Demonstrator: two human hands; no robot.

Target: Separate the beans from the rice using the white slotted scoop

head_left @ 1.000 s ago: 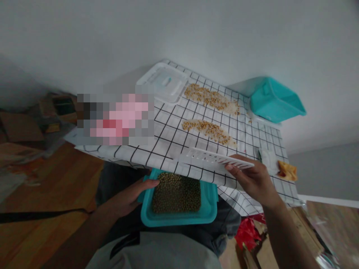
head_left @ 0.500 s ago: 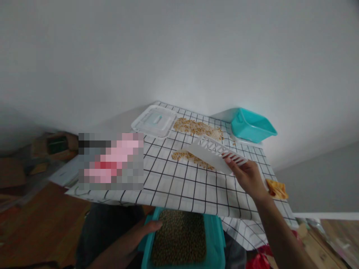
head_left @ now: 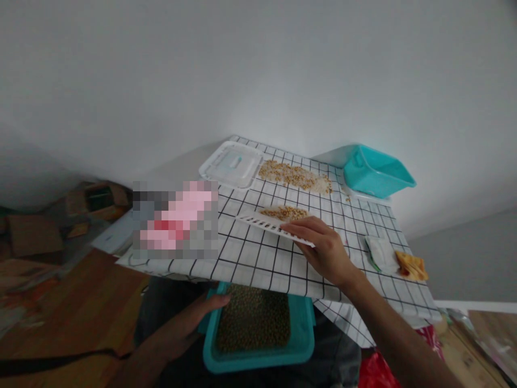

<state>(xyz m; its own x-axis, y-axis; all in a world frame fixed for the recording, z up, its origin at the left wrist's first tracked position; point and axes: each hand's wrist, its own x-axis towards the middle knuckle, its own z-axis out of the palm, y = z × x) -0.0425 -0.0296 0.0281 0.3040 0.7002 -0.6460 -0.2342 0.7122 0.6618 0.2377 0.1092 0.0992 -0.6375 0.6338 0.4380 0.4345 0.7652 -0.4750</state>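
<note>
Right hand (head_left: 329,248): clasped on the right end of a white slotted plate (head_left: 266,225), fingers bent across its edge.
Slotted plate: extends leftward from the grip, low above the checked tablecloth (head_left: 246,267), with its row of slots toward the person.
Near grain pile (head_left: 287,213): just beyond the plate, ahead and left of the right hand's knuckles; whether plate and grains touch is unclear.
Far grain pile (head_left: 297,177): farther back, well apart from both hands, between the clear lid (head_left: 234,166) and the upright teal bin (head_left: 375,175).
Left hand (head_left: 197,315): grasping the left side of the teal tub (head_left: 258,362), thumb over the rim, other fingers hidden.
Teal tub: on the person's lap, below the table's front edge, holding greenish beans (head_left: 254,323).
Table's right side: a white packet (head_left: 383,253) just beside a crumpled orange-yellow item (head_left: 411,265).
</note>
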